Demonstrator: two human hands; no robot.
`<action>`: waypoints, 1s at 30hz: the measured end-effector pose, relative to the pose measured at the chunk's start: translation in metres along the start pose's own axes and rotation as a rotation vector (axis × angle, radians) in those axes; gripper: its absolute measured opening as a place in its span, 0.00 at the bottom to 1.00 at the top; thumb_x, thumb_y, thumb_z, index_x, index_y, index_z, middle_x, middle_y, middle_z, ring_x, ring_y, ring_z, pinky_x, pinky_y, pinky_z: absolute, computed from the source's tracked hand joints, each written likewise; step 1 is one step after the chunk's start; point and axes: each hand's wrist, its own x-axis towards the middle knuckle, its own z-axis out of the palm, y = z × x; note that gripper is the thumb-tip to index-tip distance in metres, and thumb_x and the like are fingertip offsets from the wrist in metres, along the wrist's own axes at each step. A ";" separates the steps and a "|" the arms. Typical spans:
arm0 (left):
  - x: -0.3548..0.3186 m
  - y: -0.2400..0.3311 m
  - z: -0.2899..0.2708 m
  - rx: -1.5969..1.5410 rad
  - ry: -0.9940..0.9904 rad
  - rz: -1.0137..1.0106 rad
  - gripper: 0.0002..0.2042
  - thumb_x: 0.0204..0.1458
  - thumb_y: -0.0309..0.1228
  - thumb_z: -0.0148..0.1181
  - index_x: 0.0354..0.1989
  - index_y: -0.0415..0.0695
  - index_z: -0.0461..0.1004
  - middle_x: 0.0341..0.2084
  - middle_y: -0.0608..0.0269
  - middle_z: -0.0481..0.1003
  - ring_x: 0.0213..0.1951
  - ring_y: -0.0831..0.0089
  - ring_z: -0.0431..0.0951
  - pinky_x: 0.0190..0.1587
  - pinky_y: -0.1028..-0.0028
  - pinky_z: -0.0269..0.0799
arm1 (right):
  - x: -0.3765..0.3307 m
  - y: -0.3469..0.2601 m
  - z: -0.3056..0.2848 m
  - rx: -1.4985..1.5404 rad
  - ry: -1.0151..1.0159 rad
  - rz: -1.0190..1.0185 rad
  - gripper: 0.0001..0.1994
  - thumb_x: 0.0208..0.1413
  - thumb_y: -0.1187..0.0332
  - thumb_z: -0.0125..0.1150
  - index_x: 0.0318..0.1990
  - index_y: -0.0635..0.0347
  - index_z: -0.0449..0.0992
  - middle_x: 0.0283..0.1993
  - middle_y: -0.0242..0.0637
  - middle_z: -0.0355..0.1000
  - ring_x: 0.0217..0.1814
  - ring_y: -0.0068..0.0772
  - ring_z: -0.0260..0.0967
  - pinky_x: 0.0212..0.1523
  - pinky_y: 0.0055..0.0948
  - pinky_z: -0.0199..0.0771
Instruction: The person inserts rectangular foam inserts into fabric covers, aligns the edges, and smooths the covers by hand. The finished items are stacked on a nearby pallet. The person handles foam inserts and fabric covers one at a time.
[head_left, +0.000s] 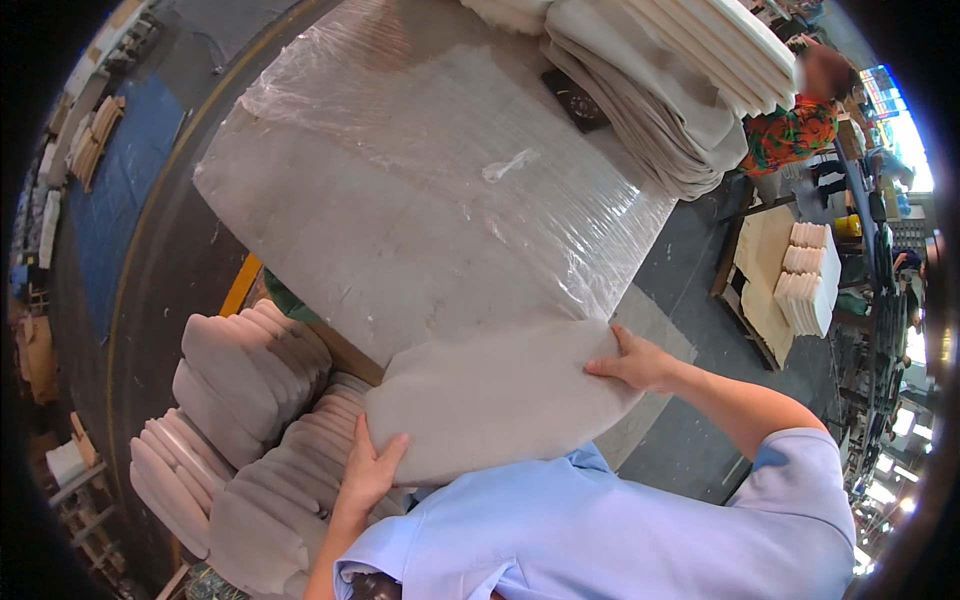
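Observation:
A soft-looking grey pad (500, 400) with rounded ends is held in front of my body, over the near edge of the plastic-wrapped table (400, 200). My left hand (375, 462) grips its left end, thumb on top. At the opposite end my right hand (638, 365) clasps the pad, thumb on the upper face and the other fingers along the far edge. The undersides of both grips are partly hidden. Close by my left arm stand stacks of similar grey pads (265, 480), packed in rows on edge.
Folded grey pieces (650, 110) lie at the table's far right, beside a dark square object (575, 100). Behind them is a person in a colourful patterned top (790, 135). A pallet (755, 280) with white stacks (808, 280) stands right; a blue floor sheet (135, 190) lies left.

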 end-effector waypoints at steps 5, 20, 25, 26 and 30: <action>0.020 -0.002 0.006 0.039 -0.006 0.031 0.46 0.58 0.46 0.67 0.74 0.27 0.50 0.67 0.32 0.66 0.68 0.48 0.70 0.66 0.63 0.67 | 0.024 -0.014 0.000 -0.166 0.034 0.145 0.54 0.56 0.35 0.66 0.73 0.76 0.54 0.67 0.64 0.68 0.70 0.60 0.68 0.69 0.44 0.70; 0.073 0.038 0.002 0.484 -0.057 -0.366 0.35 0.69 0.51 0.45 0.70 0.29 0.58 0.53 0.22 0.74 0.58 0.32 0.75 0.61 0.50 0.68 | 0.069 -0.032 -0.002 -0.211 0.089 0.182 0.41 0.65 0.41 0.56 0.64 0.78 0.66 0.57 0.68 0.74 0.63 0.63 0.73 0.64 0.48 0.71; 0.085 0.031 0.004 0.530 -0.030 -0.357 0.32 0.71 0.51 0.42 0.65 0.29 0.62 0.45 0.23 0.77 0.52 0.30 0.77 0.57 0.44 0.69 | 0.078 -0.026 -0.002 -0.216 0.075 0.186 0.37 0.67 0.42 0.54 0.58 0.78 0.70 0.54 0.69 0.75 0.60 0.64 0.74 0.60 0.49 0.71; 0.088 0.030 0.005 0.529 -0.029 -0.369 0.31 0.71 0.50 0.42 0.64 0.30 0.63 0.45 0.23 0.77 0.52 0.30 0.77 0.57 0.44 0.69 | 0.080 -0.025 -0.002 -0.223 0.077 0.187 0.36 0.67 0.43 0.54 0.57 0.78 0.71 0.53 0.69 0.75 0.60 0.65 0.74 0.60 0.50 0.71; 0.101 0.014 0.005 0.497 -0.002 -0.313 0.28 0.72 0.49 0.41 0.62 0.33 0.66 0.46 0.28 0.78 0.52 0.31 0.76 0.57 0.45 0.69 | 0.086 -0.027 -0.003 -0.238 0.079 0.195 0.34 0.68 0.43 0.52 0.52 0.78 0.73 0.49 0.69 0.76 0.57 0.65 0.75 0.57 0.51 0.71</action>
